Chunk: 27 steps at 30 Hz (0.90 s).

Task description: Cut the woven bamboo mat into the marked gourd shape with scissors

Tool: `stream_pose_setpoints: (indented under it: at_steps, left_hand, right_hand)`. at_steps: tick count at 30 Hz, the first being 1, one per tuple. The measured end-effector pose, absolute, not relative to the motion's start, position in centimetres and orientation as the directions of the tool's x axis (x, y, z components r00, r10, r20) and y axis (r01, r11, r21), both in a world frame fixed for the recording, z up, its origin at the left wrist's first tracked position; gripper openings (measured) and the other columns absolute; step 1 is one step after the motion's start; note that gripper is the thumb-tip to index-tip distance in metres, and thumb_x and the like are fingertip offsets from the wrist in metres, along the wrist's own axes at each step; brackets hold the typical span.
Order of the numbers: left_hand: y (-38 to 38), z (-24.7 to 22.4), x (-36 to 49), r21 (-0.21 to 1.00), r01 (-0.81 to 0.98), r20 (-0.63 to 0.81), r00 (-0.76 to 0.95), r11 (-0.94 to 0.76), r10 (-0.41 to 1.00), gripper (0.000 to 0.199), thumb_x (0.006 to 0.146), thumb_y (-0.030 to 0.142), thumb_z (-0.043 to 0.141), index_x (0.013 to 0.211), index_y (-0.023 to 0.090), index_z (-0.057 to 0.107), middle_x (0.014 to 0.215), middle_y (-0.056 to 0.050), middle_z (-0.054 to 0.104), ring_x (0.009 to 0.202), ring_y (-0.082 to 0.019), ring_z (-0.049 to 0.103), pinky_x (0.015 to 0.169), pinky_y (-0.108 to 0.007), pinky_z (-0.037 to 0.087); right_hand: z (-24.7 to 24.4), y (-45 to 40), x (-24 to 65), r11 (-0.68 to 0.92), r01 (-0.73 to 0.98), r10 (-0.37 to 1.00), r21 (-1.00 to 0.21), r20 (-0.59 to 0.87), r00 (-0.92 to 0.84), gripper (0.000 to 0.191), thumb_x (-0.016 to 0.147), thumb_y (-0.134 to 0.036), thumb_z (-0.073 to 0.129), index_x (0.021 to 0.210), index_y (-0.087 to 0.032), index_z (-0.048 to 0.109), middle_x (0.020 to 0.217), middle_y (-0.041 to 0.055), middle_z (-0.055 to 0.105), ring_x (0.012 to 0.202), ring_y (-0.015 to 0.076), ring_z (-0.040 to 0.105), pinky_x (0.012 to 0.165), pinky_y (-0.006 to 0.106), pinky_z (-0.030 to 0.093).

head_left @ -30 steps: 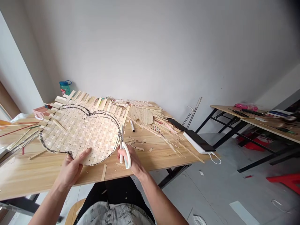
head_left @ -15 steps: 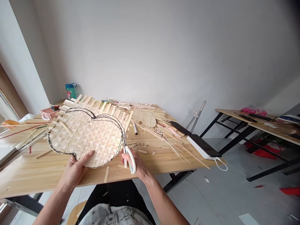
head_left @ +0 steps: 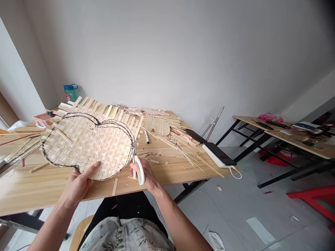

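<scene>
A pale woven mat [head_left: 86,143] with a dark curved outline is tilted above the table, its lower edge trimmed along the line. Uncut strip ends stick out along its top. My left hand [head_left: 80,181] pinches the mat's bottom edge, thumb on the front face and fingers hidden behind. White-handled scissors [head_left: 138,170] are in my right hand [head_left: 147,174], with the fingers wrapped at the handles. The blades point up along the mat's right edge, close against the dark outline.
A wooden table [head_left: 104,191] bears loose strips, offcuts, a marker [head_left: 147,136], an oval woven piece [head_left: 157,125] and a phone [head_left: 220,153] on a white block. A blue bottle [head_left: 70,93] and pink basket [head_left: 42,120] stand behind left. Another table [head_left: 277,136] is at right.
The view has shifted, so the table, mat and both hands appear further left and slightly higher. Both hands keep their holds, and the scissors remain at the mat's right edge.
</scene>
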State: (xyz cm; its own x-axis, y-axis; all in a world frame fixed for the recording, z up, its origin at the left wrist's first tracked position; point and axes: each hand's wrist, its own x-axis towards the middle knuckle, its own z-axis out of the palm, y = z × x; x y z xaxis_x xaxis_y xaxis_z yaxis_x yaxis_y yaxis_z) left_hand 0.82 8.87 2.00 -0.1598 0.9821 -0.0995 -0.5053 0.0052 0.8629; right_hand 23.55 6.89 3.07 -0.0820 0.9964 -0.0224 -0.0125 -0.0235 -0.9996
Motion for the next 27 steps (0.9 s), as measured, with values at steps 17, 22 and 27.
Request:
stream_pose_setpoints:
  at_steps: [17,22,27]
  left_hand:
    - [8.6,2.7,1.1,0.859,-0.513,-0.088,-0.160,-0.007,0.983,0.042,0.051,0.020,0.099,0.090,0.022,0.082,0.104,-0.003,0.084,0.114,-0.030,0.074,0.090,-0.022,0.062]
    - [8.9,2.3,0.7,0.863,-0.506,-0.094,-0.166,-0.003,0.982,0.035,0.051,0.020,0.099,0.081,0.020,0.081,0.093,-0.003,0.084,0.104,-0.027,0.077,0.085,-0.019,0.062]
    - [9.4,1.3,-0.2,0.867,-0.497,-0.129,-0.159,0.034,0.979,0.028,0.054,0.016,0.097,0.076,0.021,0.081,0.076,-0.002,0.081,0.087,-0.022,0.079,0.081,-0.018,0.062]
  right_hand:
    - [2.2,7.0,22.8,-0.034,-0.095,0.999,-0.995,-0.035,0.015,0.015,0.064,-0.031,0.064,0.063,-0.021,0.053,0.056,-0.0055,0.049,0.044,0.0094,0.048,0.044,0.023,0.040]
    - [2.6,6.7,22.8,-0.003,-0.068,1.000,-0.998,-0.004,0.017,0.019,0.064,-0.031,0.062,0.056,-0.022,0.048,0.049,-0.0064,0.045,0.040,0.0098,0.046,0.041,0.024,0.036]
    - [3.1,6.2,22.9,-0.004,-0.064,1.000,-0.998,-0.006,0.023,0.021,0.063,-0.031,0.060,0.051,-0.023,0.044,0.048,-0.0064,0.043,0.039,0.0090,0.044,0.041,0.024,0.039]
